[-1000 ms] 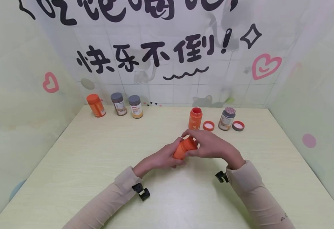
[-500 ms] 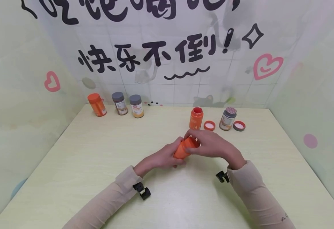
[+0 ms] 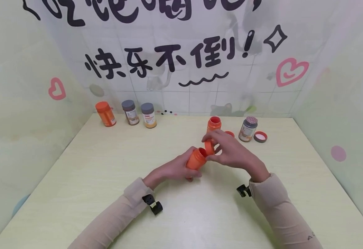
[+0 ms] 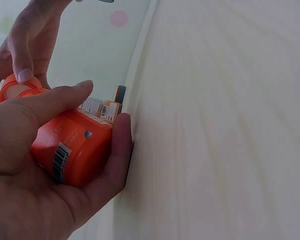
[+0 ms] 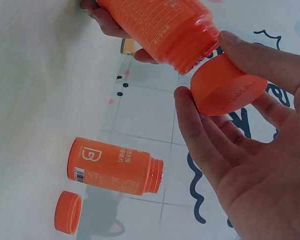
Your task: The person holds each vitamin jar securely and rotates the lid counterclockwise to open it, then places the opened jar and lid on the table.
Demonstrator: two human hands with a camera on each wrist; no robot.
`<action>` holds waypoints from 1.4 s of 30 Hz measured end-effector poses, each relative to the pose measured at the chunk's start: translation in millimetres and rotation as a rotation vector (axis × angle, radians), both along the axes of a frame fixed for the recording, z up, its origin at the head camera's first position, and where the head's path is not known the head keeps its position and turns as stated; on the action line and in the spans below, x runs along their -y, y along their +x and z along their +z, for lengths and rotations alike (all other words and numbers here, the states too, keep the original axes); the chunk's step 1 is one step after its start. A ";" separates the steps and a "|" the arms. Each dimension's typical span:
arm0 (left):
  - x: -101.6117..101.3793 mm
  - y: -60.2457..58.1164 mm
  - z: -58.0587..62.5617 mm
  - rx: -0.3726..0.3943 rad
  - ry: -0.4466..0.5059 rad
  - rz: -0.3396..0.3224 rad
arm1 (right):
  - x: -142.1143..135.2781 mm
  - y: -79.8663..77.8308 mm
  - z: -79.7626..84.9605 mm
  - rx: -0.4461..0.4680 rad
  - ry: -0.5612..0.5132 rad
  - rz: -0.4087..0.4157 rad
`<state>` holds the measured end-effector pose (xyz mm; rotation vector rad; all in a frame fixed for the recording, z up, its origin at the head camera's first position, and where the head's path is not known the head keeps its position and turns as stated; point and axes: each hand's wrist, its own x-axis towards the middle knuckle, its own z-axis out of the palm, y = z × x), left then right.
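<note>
Over the middle of the table, my left hand point(image 3: 178, 168) grips an orange pill bottle point(image 3: 195, 159), fingers wrapped round its body. The bottle leans to the right, its mouth uncovered. Just off that mouth, my right hand point(image 3: 231, 150) pinches an orange screw cap point(image 3: 210, 147) between thumb and fingers. In the right wrist view the cap point(image 5: 225, 85) is apart from the threaded neck of the bottle point(image 5: 165, 30), with only a small gap. The left wrist view shows the bottle's barcode side point(image 4: 72, 150) within my palm.
Behind my right hand stand another uncapped orange bottle point(image 3: 214, 123), its cap point(image 5: 68, 212), a grey bottle with a foil-like top point(image 3: 248, 129) and its upturned cap point(image 3: 260, 137). Back left are a capped orange bottle point(image 3: 105, 114) and two grey-capped bottles point(image 3: 130, 112). Walls border the table.
My right hand has lifted the cap off the bottle's neck, moving slightly up and away. The bottle's open mouth now shows, while my left hand has shifted very little.
</note>
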<state>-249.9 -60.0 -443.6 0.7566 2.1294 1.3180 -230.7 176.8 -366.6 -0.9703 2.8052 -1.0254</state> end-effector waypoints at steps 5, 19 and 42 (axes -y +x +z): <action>4.5 -9.6 0.9 0.078 0.041 0.085 | -3.8 -2.7 0.7 -0.057 0.001 -0.051; 15.8 -69.3 4.7 0.137 0.259 0.553 | -8.5 -10.3 -3.5 0.033 0.020 -0.225; 32.0 -119.0 -12.3 -0.029 0.169 0.625 | -1.1 -16.8 -14.2 0.033 0.017 -0.269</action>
